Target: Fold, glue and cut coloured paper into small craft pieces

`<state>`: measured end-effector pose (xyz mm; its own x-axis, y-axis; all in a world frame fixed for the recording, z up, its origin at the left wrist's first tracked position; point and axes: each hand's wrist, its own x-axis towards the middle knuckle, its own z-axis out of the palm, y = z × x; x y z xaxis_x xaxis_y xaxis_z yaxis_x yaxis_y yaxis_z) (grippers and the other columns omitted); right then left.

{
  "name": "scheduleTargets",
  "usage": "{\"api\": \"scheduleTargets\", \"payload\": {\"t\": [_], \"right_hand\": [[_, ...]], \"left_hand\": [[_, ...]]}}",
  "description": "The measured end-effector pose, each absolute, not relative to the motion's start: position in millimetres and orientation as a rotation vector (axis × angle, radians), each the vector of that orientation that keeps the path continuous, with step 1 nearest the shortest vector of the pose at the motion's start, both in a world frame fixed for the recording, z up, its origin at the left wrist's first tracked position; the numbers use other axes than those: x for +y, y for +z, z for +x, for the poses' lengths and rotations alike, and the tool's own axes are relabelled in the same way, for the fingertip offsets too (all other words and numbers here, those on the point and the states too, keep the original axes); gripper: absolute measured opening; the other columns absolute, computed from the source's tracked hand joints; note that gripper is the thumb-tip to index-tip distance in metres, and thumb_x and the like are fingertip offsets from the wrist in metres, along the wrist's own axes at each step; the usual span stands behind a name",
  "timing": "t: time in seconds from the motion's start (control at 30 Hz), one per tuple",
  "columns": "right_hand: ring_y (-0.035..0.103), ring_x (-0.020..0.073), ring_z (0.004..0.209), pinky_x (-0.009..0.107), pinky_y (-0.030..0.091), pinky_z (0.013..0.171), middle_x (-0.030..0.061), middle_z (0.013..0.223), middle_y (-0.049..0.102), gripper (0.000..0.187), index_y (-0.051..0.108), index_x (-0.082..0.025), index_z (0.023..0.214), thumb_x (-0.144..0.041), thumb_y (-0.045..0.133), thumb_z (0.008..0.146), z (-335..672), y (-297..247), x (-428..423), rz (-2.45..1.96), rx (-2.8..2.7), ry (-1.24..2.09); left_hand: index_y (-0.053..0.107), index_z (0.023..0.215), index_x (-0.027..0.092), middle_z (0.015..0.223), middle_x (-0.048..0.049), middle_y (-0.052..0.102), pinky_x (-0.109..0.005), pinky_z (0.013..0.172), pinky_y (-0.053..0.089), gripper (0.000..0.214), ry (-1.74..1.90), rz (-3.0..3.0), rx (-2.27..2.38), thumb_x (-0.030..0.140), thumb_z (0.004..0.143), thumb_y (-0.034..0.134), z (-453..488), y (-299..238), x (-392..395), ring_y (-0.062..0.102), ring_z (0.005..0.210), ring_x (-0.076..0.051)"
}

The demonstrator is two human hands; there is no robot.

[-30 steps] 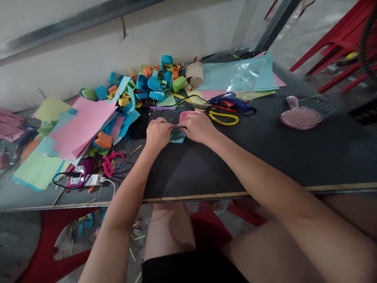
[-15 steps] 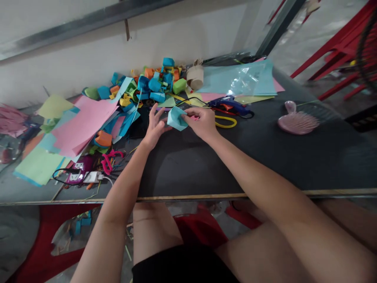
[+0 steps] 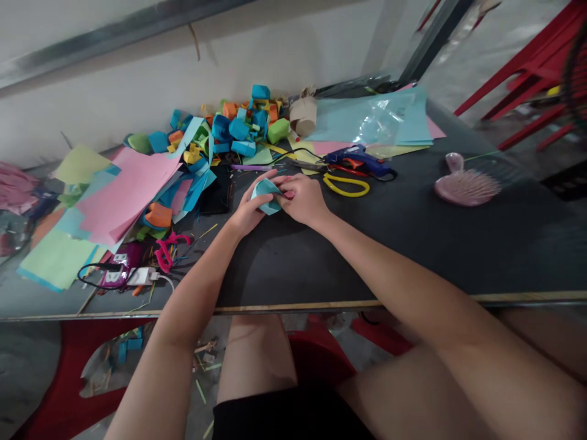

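Note:
A light-blue folded paper piece [image 3: 265, 194] is held above the dark table between my two hands. My left hand [image 3: 250, 208] is closed round its left side, with the thumb across the front. My right hand [image 3: 303, 197] grips its right edge with bent fingers. Something small and pink [image 3: 288, 195] shows at the right fingers, mostly hidden by them. Just beyond my right hand lie yellow-handled scissors [image 3: 346, 185] and a blue glue gun [image 3: 360, 162].
Folded blue, orange, yellow and green paper pieces [image 3: 241, 129] are heaped by the wall. Pink sheets [image 3: 131, 192] lie left, near a purple power strip [image 3: 117, 269]. A tape roll [image 3: 303, 116] stands behind, and a pink hairbrush [image 3: 465, 188] lies right.
My left hand, spread open beside the light-blue paper piece before, has closed round it. The piece has shifted slightly left and down, with my right hand still on it.

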<state>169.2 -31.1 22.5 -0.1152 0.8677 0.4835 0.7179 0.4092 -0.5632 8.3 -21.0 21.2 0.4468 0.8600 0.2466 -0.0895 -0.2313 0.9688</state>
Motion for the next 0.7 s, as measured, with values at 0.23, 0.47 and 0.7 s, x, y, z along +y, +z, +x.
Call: {"api": "scheduleTargets", "payload": {"t": [0.23, 0.47, 0.7], "right_hand": [[0.067, 0.0239, 0.086, 0.038, 0.051, 0.078, 0.0045, 0.065, 0.068, 0.038, 0.071, -0.023, 0.064, -0.043, 0.056, 0.092, 180, 34, -32, -1.264, -1.836, 0.192], [0.065, 0.0282, 0.092, 0.043, 0.050, 0.082, 0.0099, 0.098, 0.076, 0.028, 0.075, -0.019, 0.103, -0.034, 0.067, 0.080, 207, 37, -21, -1.341, -1.876, 0.056], [0.061, 0.0265, 0.096, 0.046, 0.044, 0.090, 0.0064, 0.096, 0.075, 0.011, 0.075, -0.024, 0.083, -0.026, 0.065, 0.086, 201, 28, -21, -1.273, -2.155, 0.027]], "left_hand": [[0.058, 0.124, 0.021, 0.114, -0.0105, 0.072, -0.037, 0.078, 0.059, 0.051, 1.138, 1.373, 0.880, 0.054, 0.090, 0.041, 3, 18, -13, 0.070, 0.103, -0.024], [0.061, 0.113, 0.020, 0.119, -0.0140, 0.069, -0.036, 0.081, 0.059, 0.071, 1.287, 1.251, 0.971, 0.076, 0.089, 0.024, -10, 28, -5, 0.064, 0.119, -0.027], [0.063, 0.103, 0.018, 0.105, -0.0157, 0.069, -0.036, 0.077, 0.058, 0.077, 1.309, 1.153, 0.983, 0.085, 0.082, 0.029, -8, 25, -2, 0.065, 0.112, -0.029]]}}
